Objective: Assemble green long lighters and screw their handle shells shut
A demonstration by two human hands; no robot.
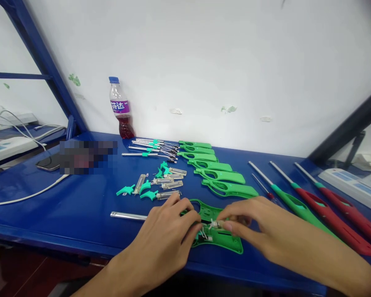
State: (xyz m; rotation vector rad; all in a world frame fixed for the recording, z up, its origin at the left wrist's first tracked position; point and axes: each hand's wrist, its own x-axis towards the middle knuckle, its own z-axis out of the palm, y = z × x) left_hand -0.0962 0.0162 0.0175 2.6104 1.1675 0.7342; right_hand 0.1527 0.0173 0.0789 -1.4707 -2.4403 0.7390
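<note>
An opened green lighter casing point(230, 244) lies near the table's front edge, with white wires and a small black part inside. My left hand point(165, 231) curls its fingers over the casing's left part, and a silver metal tube point(128, 216) sticks out to the left beneath it. Between the thumb and fingers of my right hand point(256, 225) is a small clear fuel tank with a white tip point(216, 224), just over the casing. Farther back are several clear fuel tanks point(173, 185), teal triggers point(148, 195) and green casing halves point(228, 188).
Metal tubes with wires point(145, 154) lie at the back, near a drink bottle point(121, 109). At right are a green lighter point(299, 206), two red lighters point(324, 210), a screwdriver point(270, 195) and a power strip point(352, 185). A phone point(51, 162) and white cable point(34, 201) lie left.
</note>
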